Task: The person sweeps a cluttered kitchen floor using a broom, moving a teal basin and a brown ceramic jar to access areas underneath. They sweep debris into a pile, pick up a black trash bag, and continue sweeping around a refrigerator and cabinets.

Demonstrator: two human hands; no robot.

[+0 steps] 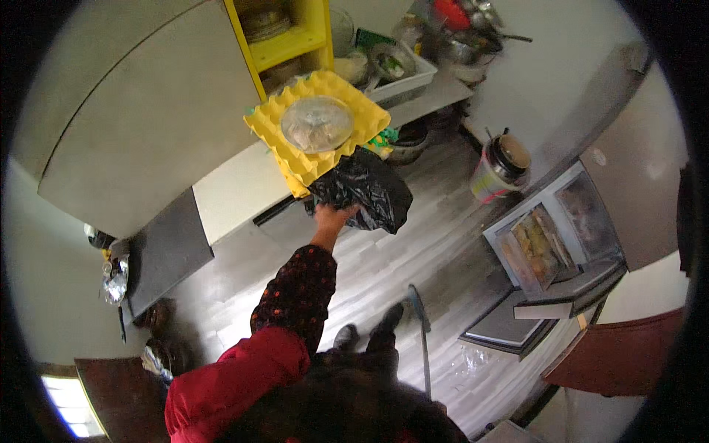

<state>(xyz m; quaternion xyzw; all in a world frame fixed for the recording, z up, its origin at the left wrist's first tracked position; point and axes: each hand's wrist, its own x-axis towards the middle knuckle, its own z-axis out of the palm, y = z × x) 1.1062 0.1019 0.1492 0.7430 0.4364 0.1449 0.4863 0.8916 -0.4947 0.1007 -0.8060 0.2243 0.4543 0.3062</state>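
My left hand [334,217] reaches forward with its fingers against a black plastic bag [368,191]; the fingertips sink into the folds, so how firmly they hold it cannot be told. Behind the bag a yellow egg tray [360,108] carries a round transparent lid or bowl [317,124]. A green and yellow packet [383,141] lies beside the tray's right corner. My right hand is out of view.
A yellow shelf unit [327,41] stands behind the tray, a white basin [412,83] to its right. A bucket [498,166], an open refrigerator [554,238] and its open drawer [509,326] are at right. A broom [425,343] lies near my feet.
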